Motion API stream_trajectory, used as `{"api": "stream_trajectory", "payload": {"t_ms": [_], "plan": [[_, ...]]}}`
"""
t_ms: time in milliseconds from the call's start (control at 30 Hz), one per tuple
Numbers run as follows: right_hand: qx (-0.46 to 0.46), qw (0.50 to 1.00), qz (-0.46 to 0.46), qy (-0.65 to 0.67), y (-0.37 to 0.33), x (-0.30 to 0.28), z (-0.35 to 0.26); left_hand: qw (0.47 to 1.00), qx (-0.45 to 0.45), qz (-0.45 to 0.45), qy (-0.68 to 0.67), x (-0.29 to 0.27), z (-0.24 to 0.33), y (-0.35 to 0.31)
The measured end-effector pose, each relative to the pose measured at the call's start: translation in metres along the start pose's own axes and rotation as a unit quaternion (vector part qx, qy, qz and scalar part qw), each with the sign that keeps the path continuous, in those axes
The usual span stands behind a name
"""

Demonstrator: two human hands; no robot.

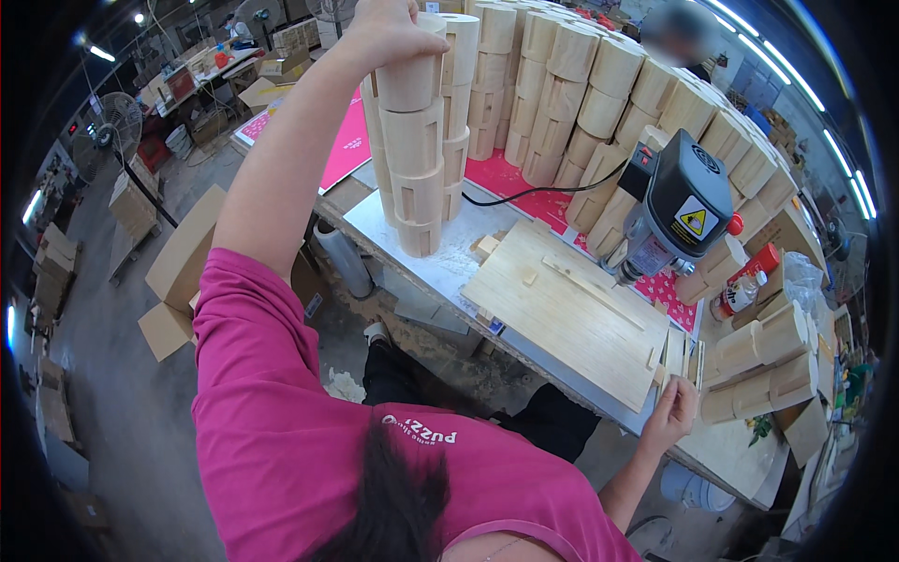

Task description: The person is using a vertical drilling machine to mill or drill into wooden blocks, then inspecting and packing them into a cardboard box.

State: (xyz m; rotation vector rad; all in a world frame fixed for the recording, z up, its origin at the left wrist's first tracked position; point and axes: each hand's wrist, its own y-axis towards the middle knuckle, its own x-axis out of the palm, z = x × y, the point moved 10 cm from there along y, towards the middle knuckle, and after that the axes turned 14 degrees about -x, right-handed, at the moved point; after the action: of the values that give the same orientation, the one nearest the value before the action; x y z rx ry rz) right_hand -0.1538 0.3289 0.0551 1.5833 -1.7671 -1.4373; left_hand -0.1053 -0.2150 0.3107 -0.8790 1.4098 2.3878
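My left hand (401,36) is raised at the top of a tall stack of pale wooden cylinders (415,150), its fingers wrapped round the uppermost one. Each cylinder has a rectangular notch in its side. Down at the right, my right hand (672,412) is closed beside the near right corner of a flat wooden board (562,323). Small wooden pieces lie by those fingertips; what the fingers pinch, if anything, I cannot make out. Thin strips and small blocks rest on the board, under the chuck of a dark benchtop drill press (688,192).
Many more stacked wooden cylinders (552,103) crowd the back of the table, with others lying at the right (763,361). A black cable (534,195) runs to the drill. A bottle (738,293) stands at the right. An open cardboard box (183,281) sits left on the floor.
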Motion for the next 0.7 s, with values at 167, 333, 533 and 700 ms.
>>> {"api": "stream_trajectory", "payload": {"t_ms": [167, 333, 533, 700], "plan": [[-0.003, 0.997, -0.064, 0.044, 0.010, 0.049, -0.032, 0.998, -0.042, -0.039, -0.009, 0.005, -0.004, -0.002], [-0.065, 0.981, -0.128, 0.132, 0.016, 0.129, -0.075, 0.991, -0.087, -0.099, -0.013, 0.014, -0.013, 0.000], [-0.016, 0.922, -0.266, 0.282, 0.007, 0.274, -0.113, 0.999, -0.014, 0.049, -0.016, 0.000, -0.005, -0.016], [0.112, 0.875, -0.361, 0.303, -0.016, 0.418, -0.109, 0.995, 0.015, 0.082, -0.054, -0.003, 0.002, -0.044]]}}
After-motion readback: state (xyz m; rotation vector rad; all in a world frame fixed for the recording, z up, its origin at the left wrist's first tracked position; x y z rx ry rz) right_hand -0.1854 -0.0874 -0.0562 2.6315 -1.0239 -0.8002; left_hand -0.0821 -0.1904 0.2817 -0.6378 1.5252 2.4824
